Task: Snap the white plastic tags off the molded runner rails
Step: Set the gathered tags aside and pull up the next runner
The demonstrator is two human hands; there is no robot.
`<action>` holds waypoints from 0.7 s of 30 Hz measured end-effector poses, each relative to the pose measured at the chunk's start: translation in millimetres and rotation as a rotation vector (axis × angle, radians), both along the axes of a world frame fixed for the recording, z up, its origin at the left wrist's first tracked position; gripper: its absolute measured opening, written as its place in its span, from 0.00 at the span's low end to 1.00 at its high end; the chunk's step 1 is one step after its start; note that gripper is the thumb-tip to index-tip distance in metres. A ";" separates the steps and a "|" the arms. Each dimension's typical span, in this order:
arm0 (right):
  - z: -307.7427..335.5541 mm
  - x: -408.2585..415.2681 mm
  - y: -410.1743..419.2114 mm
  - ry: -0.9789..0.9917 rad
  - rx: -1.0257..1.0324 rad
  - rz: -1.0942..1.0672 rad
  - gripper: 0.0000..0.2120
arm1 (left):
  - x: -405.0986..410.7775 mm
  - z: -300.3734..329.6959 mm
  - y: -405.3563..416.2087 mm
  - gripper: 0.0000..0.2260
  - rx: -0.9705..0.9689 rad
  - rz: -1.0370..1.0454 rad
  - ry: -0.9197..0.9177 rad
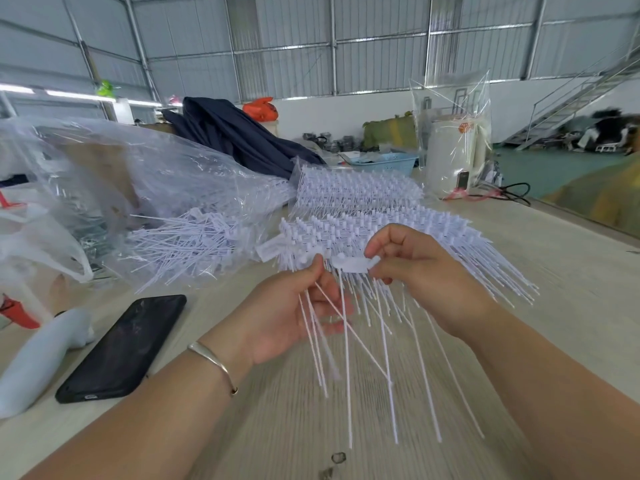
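My left hand (294, 317) grips a small bunch of white plastic tags (322, 344) whose long thin tails hang down over the table. My right hand (412, 271) pinches the flat head of one white tag (351, 264) between thumb and fingers, right beside my left thumb. Just behind both hands lies a stack of molded runner rails (374, 226) with rows of tags still attached, their tails fanning toward me. A second stack of rails (356, 188) lies farther back.
A loose pile of separated tags (187, 247) lies at the mouth of a clear plastic bag (114, 181) on the left. A black phone (124, 348) and a pale grey object (38, 358) lie at the near left. A tall clear bag (453, 140) and a blue basket (388, 162) stand at the back.
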State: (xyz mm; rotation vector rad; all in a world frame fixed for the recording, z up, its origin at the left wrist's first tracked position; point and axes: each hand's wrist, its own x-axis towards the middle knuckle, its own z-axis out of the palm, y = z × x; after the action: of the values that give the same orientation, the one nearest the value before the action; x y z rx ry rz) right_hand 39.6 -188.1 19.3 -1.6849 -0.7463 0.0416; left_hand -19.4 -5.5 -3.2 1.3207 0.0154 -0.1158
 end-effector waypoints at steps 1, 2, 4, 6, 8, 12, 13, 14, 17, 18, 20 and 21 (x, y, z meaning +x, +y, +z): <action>-0.1 -0.4 -0.3 -0.022 -0.012 0.001 0.07 | -0.5 0.6 -1.5 0.16 -0.038 0.003 0.007; -0.4 -0.3 -0.2 -0.049 -0.025 0.001 0.06 | -0.5 1.9 -3.3 0.16 -0.054 0.014 0.002; -1.3 -0.4 0.4 -0.108 -0.056 -0.005 0.05 | 0.3 4.0 -5.5 0.15 -0.017 0.057 -0.037; -2.3 -1.1 1.6 -0.162 -0.076 -0.009 0.05 | -0.7 5.1 -6.7 0.15 0.073 0.099 -0.093; -3.3 -2.6 3.6 -0.199 -0.076 0.008 0.05 | -2.7 4.0 -8.1 0.13 0.161 0.123 -0.154; -4.0 -0.9 3.1 -0.272 -0.107 -0.029 0.04 | -3.0 3.2 -6.9 0.03 0.136 0.178 -0.194; -3.4 0.8 1.7 -0.285 -0.129 -0.047 0.02 | -2.6 3.6 -5.0 0.04 0.117 0.179 -0.196; -2.9 2.6 0.0 -0.284 -0.143 -0.053 0.02 | -2.4 4.4 -3.6 0.05 0.096 0.170 -0.200; -1.7 4.5 -3.4 -0.218 -0.118 -0.005 0.05 | -3.1 6.4 -1.9 0.07 0.018 0.126 -0.195; -1.0 3.8 -3.9 -0.188 -0.098 0.013 0.06 | -3.2 6.7 -2.1 0.05 -0.002 0.116 -0.192; -0.2 3.1 -4.3 -0.142 -0.063 0.043 0.06 | -3.0 6.1 -2.9 0.04 -0.027 0.091 -0.191; -0.4 3.0 -4.0 -0.131 -0.050 0.057 0.06 | -2.9 5.5 -3.6 0.05 -0.039 0.078 -0.189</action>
State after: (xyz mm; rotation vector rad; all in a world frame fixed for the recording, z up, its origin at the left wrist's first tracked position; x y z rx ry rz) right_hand 42.6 -192.0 19.0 -1.7262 -0.8976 -0.0102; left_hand -22.4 -9.1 2.3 1.2855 -0.0951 0.0746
